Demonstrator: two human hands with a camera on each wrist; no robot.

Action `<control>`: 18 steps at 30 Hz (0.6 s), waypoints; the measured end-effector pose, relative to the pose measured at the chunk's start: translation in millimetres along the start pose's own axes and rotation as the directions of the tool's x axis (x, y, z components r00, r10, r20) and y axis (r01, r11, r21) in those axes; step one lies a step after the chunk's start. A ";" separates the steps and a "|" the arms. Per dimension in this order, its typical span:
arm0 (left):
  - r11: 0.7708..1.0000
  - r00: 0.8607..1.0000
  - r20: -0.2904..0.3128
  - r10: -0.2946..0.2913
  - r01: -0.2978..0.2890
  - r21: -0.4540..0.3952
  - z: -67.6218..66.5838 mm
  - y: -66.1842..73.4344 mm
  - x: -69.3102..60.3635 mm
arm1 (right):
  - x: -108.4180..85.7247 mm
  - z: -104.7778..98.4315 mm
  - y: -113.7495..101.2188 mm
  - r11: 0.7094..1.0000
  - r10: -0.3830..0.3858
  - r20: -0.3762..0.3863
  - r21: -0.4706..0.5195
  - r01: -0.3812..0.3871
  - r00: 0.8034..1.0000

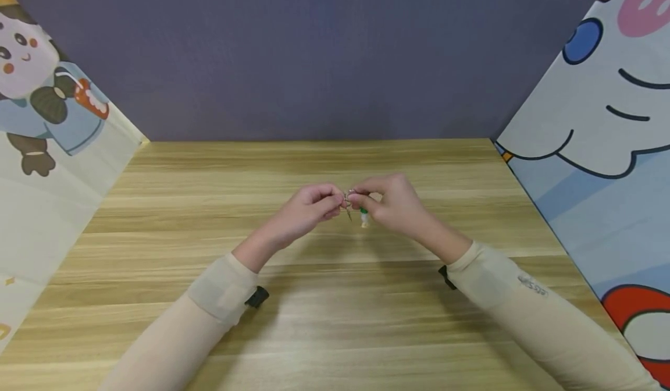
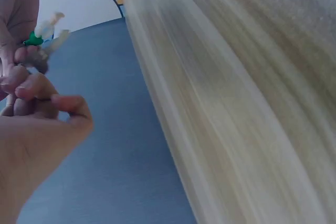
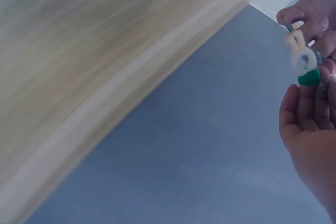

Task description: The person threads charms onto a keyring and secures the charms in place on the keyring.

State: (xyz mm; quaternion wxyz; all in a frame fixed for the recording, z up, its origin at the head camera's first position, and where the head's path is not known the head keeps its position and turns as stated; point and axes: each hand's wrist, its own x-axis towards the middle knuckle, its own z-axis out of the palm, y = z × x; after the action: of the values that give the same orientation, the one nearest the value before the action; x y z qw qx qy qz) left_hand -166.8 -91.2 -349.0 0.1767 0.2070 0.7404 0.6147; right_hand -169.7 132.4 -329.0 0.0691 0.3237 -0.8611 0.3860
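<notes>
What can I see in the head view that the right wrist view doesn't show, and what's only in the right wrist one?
Only the head view shows the two cream fabric sleeves and the cartoon figure in blue clothes.

Only the right wrist view makes out the small white ring shape, with its open middle, on the small green-and-pale trinket.

Both show that trinket, the bare left hand, the bare right hand and the light-brown wood-grain table.

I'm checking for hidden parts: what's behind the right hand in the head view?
Part of a green and white trinket shows past the right hand, over the wooden table; whatever the hand covers can't be seen.
</notes>
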 end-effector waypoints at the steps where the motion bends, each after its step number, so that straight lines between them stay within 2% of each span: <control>1: 0.999 1.000 -0.001 -0.001 0.001 0.037 -0.1 0.1 0.7 | 0.0 -0.3 0.0 0.996 -0.066 -0.003 -0.065 0.066 0.998; 3: 0.996 1.000 -0.006 -0.002 0.002 0.089 -0.1 0.8 1.6 | 0.2 -0.6 0.0 0.976 -0.162 0.005 -0.148 0.161 0.987; 6: 0.996 1.000 -0.003 -0.011 0.011 0.088 -1.2 1.1 1.5 | 0.6 -0.6 -1.4 0.960 -0.201 0.027 -0.191 0.203 0.979; 11: 0.999 1.000 0.003 -0.026 0.026 0.028 -4.1 -0.4 -1.6 | 0.6 -0.6 -3.5 0.976 -0.160 0.026 -0.148 0.162 0.987; 13: 1.000 1.000 0.006 -0.015 0.015 0.010 -4.9 -1.9 -2.8 | 0.3 -0.4 -4.1 0.983 -0.137 0.023 -0.121 0.139 0.990; 18: 0.994 1.000 -0.006 0.018 -0.018 -0.105 -3.1 -3.5 -2.5 | 0.0 -0.4 -6.5 0.999 -0.023 0.007 -0.025 0.023 1.000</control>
State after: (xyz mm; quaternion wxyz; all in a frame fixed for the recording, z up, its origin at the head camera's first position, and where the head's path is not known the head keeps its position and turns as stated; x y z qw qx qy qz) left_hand -166.6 -95.7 -351.8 0.1798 0.2026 0.7055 0.6549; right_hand -165.8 129.5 -324.7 0.0747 0.3342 -0.8622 0.3732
